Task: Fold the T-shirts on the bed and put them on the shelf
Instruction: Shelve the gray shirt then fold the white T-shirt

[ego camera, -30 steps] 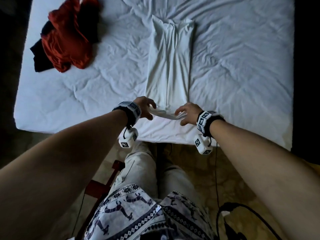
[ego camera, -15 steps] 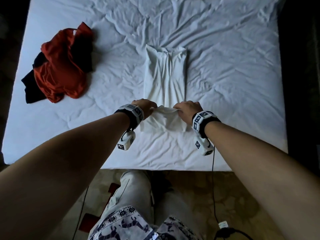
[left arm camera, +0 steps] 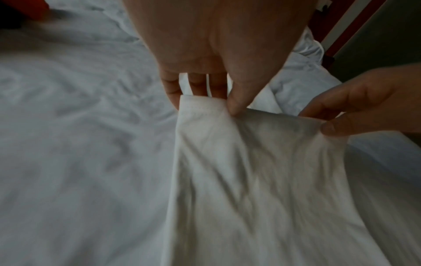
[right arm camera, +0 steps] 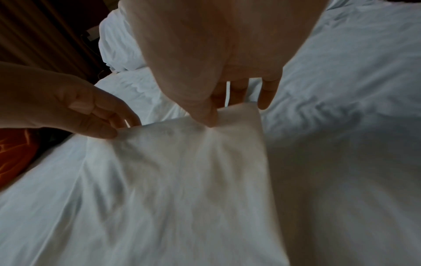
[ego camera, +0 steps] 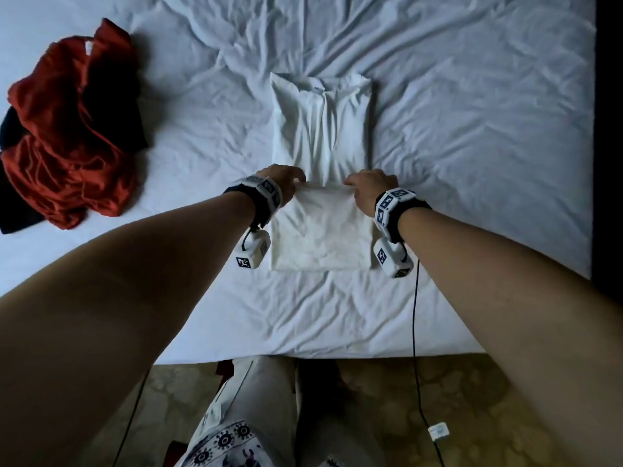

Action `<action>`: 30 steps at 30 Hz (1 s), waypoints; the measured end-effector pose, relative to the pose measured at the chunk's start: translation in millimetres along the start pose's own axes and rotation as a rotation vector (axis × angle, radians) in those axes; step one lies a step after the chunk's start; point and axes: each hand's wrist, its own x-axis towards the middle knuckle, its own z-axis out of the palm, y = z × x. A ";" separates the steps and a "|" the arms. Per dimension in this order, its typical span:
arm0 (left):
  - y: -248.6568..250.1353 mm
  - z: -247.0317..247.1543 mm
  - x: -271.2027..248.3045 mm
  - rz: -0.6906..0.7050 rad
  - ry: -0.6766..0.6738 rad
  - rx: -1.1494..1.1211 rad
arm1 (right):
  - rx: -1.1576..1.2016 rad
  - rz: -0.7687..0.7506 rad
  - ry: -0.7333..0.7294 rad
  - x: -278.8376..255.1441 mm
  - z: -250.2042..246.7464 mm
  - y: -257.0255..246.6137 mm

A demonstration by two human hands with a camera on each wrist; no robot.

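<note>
A white T-shirt [ego camera: 322, 136] lies in a narrow strip in the middle of the bed, collar at the far end. Its hem end is lifted and doubled back over the body. My left hand [ego camera: 283, 178] pinches the hem's left corner [left arm camera: 200, 108] between thumb and fingers. At the right corner [right arm camera: 237, 113], my right hand [ego camera: 369, 187] pinches the same hem. The hem edge stretches taut between both hands, halfway up the shirt. A crumpled red T-shirt [ego camera: 67, 129] lies in a heap at the bed's far left.
A dark garment [ego camera: 13, 210] lies under and beside the red heap. The wrinkled white bed sheet [ego camera: 472, 146] spreads on all sides. The bed's near edge [ego camera: 303, 357] meets a patterned floor with a black cable [ego camera: 415, 332]. No shelf shows.
Both hands have carried the shirt's hem from the near end up and away from me, folding the lower part over the body. The head view has shifted forward over the bed.
</note>
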 end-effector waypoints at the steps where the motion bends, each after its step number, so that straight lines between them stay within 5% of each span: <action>1: -3.1 0.5 7.6 -0.015 0.006 -0.025 | 0.016 0.008 0.001 7.5 0.0 1.5; 6: -18.1 10.4 16.6 -0.095 0.146 -0.165 | 0.209 0.051 0.087 22.2 11.4 10.0; 10: -30.0 25.1 -10.6 -0.292 0.306 -0.407 | 0.460 0.177 0.197 7.6 33.6 19.7; 14: -49.3 64.5 -36.8 -0.595 0.074 -0.616 | 0.618 0.434 0.077 -18.0 60.5 28.2; 17: -58.1 95.7 -51.8 -0.603 -0.102 -0.735 | 0.683 0.505 -0.103 -38.2 87.2 37.2; 24: -55.7 126.2 -80.8 -0.609 -0.082 -0.787 | 0.876 0.585 -0.178 -64.5 133.8 41.1; 30: -52.5 128.1 -95.7 -0.631 -0.119 -0.769 | 0.789 0.615 -0.215 -83.7 133.7 32.1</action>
